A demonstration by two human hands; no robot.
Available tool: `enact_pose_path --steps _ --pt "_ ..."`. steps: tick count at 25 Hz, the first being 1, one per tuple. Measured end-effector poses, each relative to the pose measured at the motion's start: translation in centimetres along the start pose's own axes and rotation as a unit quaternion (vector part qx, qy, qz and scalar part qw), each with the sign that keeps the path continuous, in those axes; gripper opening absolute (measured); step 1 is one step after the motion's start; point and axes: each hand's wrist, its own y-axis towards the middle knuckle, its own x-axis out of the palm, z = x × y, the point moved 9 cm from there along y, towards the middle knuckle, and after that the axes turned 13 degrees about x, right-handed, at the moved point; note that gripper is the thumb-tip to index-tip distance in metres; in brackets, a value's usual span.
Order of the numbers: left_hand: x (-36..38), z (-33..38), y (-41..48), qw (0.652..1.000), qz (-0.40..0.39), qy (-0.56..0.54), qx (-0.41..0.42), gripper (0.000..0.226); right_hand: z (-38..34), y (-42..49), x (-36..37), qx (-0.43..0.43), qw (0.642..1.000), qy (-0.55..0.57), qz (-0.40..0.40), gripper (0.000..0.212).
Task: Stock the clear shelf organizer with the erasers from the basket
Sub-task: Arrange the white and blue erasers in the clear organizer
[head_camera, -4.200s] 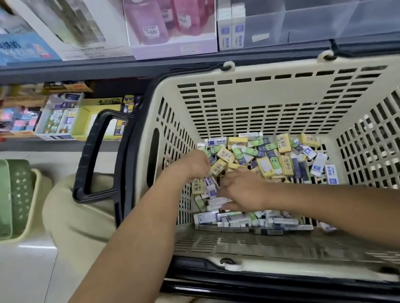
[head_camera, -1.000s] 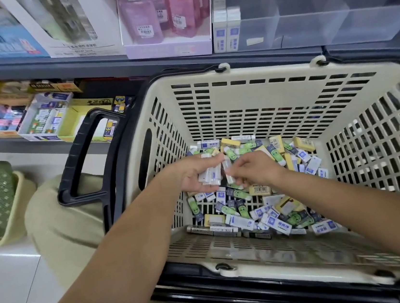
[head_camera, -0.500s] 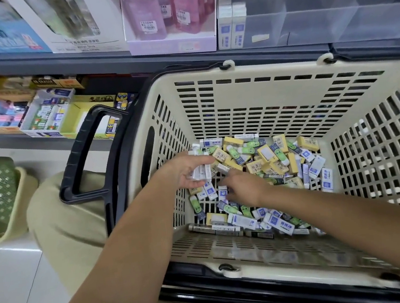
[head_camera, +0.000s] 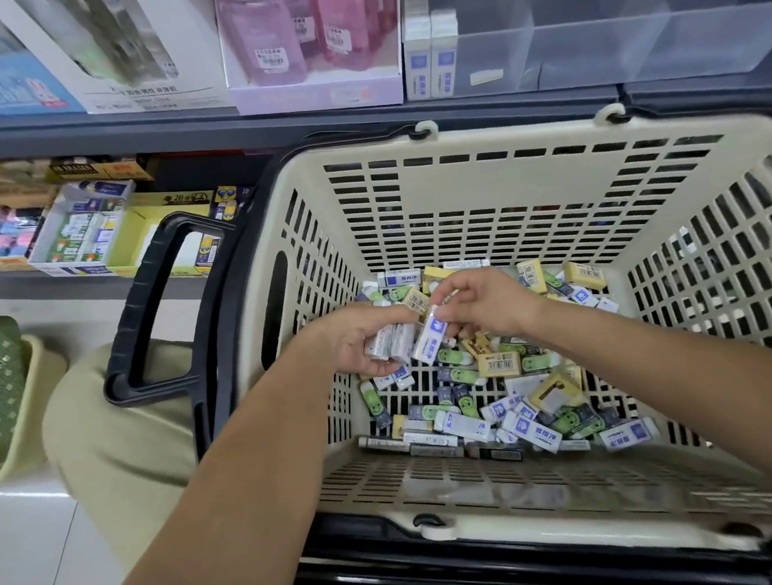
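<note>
"2B" on yellow display box point(head_camera: 155, 214)

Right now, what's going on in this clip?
A person is picking erasers out of the cream basket. The left hand holds a small stack of white erasers over the basket. The right hand pinches one white-and-blue eraser right beside that stack. Many loose erasers lie on the basket floor. On the shelf above, the clear organizer shows just two boxed erasers at its left end, so most of the stocking looks undone.
</note>
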Motion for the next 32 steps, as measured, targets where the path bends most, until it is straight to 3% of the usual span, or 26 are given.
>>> enact_pose_path --steps 6,7,9,11,13,16,21,26,32 --pt "3.0 1.2 -0.8 0.997 -0.073 -0.005 0.028 0.045 0.7 -1.7 -1.5 0.025 0.993 0.114 -0.024 0.009" --pt "3.1 1.3 -0.8 0.997 -0.068 -0.003 0.031 0.047 1.4 -2.1 -2.3 0.038 0.995 0.09 -0.016 0.008" --pt "2.9 1.4 -0.8 0.998 -0.04 0.001 0.037 0.054 3.5 -3.2 -3.1 0.061 0.993 -0.103 -0.009 0.002" --pt "2.7 1.5 -0.6 0.999 -0.012 -0.001 0.048 0.062 6.5 -4.5 -1.7 0.09 0.953 -0.28 -0.077 0.011" --pt "3.2 1.5 -0.5 0.999 -0.013 0.005 0.052 0.059 9.1 -5.6 -0.3 0.115 0.919 -0.354 -0.131 0.024" --pt "3.9 1.5 -0.7 0.998 -0.032 0.033 0.048 0.048 9.3 -5.4 0.1 0.047 0.871 -0.484 -0.072 0.045" --pt "4.3 1.6 -0.8 0.997 -0.046 0.048 0.047 0.055 9.4 -4.9 -1.5 0.025 0.837 -0.545 -0.042 0.044" --pt "4.2 1.7 -0.7 0.996 -0.049 0.049 0.058 0.058 10.3 -4.9 0.8 -0.001 0.792 -0.611 -0.021 0.062" --pt "4.1 1.6 -0.7 0.996 -0.041 0.048 0.056 0.047 11.0 -4.4 1.9 -0.006 0.794 -0.606 -0.046 0.035"
